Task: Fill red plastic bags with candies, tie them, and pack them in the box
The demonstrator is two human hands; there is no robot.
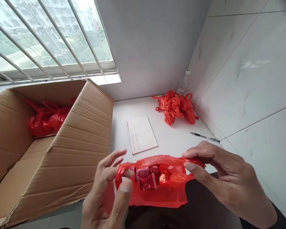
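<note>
A thin red plastic bag [162, 198] hangs between my two hands at the front of the table, its mouth spread wide. Inside it lie several red-wrapped candies [148, 182]. My left hand [109, 190] has a finger hooked through the bag's left handle, with the thumb close by. On the other side, the thumb and forefinger of my right hand [225, 181] pinch the right handle.
To the left stands an open cardboard box [71, 149] holding tied red bags [47, 121]. On the white table [131, 108] lie papers [143, 135], a pen [203, 136] and crumpled red bags [173, 106]. A clear bottle [183, 83] stands in the back corner, by the tiled wall.
</note>
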